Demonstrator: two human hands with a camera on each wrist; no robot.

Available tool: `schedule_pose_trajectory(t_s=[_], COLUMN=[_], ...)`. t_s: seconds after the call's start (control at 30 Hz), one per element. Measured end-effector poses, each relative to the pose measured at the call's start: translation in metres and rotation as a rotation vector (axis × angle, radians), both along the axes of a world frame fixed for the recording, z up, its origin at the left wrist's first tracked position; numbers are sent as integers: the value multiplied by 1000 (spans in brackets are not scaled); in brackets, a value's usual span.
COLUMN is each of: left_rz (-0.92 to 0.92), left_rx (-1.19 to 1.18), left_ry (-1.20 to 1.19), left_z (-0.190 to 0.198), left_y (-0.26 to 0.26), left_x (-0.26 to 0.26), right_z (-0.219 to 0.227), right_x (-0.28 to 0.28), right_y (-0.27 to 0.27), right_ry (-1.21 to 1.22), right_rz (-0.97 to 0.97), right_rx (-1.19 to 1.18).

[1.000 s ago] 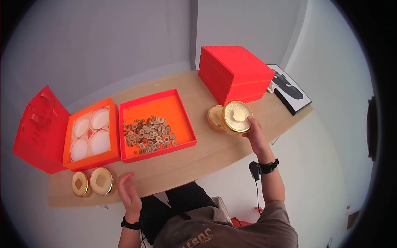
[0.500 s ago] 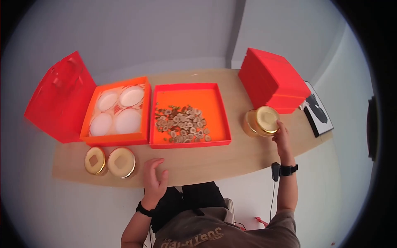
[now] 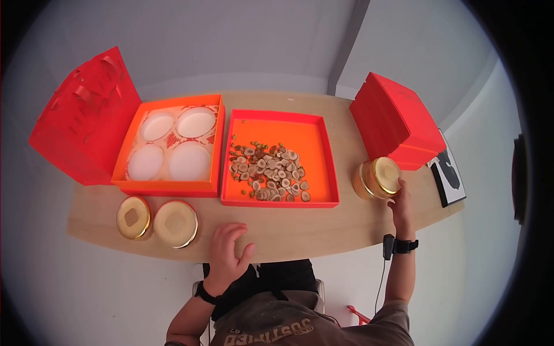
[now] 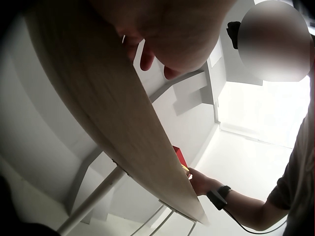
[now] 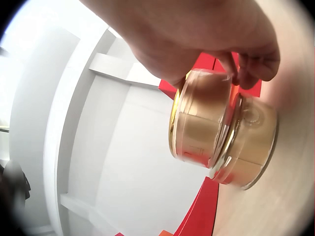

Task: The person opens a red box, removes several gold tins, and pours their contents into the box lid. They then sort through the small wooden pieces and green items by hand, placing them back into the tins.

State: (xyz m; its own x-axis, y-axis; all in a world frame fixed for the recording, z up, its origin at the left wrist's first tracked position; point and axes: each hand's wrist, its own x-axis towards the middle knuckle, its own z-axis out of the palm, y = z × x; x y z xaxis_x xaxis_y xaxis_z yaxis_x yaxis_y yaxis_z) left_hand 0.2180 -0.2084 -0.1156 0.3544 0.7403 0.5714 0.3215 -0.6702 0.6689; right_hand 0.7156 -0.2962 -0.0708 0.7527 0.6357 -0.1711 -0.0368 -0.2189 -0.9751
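My right hand (image 3: 403, 210) grips a gold-lidded jar (image 3: 386, 175) by its side, toward the right end of the table. Underneath is a second clear jar (image 5: 253, 142); in the right wrist view the upper one sits on its lid, slightly offset. My left hand (image 3: 228, 259) hovers by the table's front edge, holding nothing, its fingers loosely bent. Close to its left stand two more gold-lidded jars, a larger one (image 3: 175, 224) and a smaller one (image 3: 134, 218). Brownish round slices (image 3: 277, 172) and small green bits lie in a red-rimmed orange tray (image 3: 277, 128).
Left of the tray an orange box (image 3: 221, 138) holds a pale insert with several round white wells. A red lid or panel (image 3: 86, 121) with ribbons leans beside it. At the back right stand red boxes (image 3: 398, 118), with a black-framed picture (image 3: 447, 176) behind.
The head view has swung right, shifting the table leftward to rightward in frame. My right hand keeps its grip on the upper jar over the lower one. The left hand has come further over the table edge.
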Motion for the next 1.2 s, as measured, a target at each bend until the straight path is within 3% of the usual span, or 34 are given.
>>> schedule_pose_trajectory(t_s=[0.6, 0.67, 0.7, 0.77, 0.83, 0.9, 1.03, 1.1, 1.2], left_rz=[-28, -17, -13, -10, -17, -32, -20, 7, 42], left_rx=[36, 32, 38, 32, 35, 16, 9, -3, -18], left_ry=[35, 43, 53, 68, 80, 102, 127, 176, 204], left_z=[0, -2, -2, -1, 0, 2, 1, 1, 1], left_y=[3, 1, 1, 1, 1, 1, 1, 1, 3], left_x=[-1, -1, -1, 0, 1, 2, 3, 3, 6], right_z=[8, 18, 24, 35, 43, 52, 79, 92, 71], right_x=[-29, -43, -50, -65, -80, -100, -164, -187, -202], right_y=[0, -3, -3, -5, 3, 21, 82, 110, 151], right_ry=[63, -138, -136, -256, -281, -302, -249, -279, -310], right_rz=[-86, -301, -290, -100, -9, 386, 830, 937, 1017], right_rx=[38, 129, 119, 304, 272, 148, -74, -290, -258])
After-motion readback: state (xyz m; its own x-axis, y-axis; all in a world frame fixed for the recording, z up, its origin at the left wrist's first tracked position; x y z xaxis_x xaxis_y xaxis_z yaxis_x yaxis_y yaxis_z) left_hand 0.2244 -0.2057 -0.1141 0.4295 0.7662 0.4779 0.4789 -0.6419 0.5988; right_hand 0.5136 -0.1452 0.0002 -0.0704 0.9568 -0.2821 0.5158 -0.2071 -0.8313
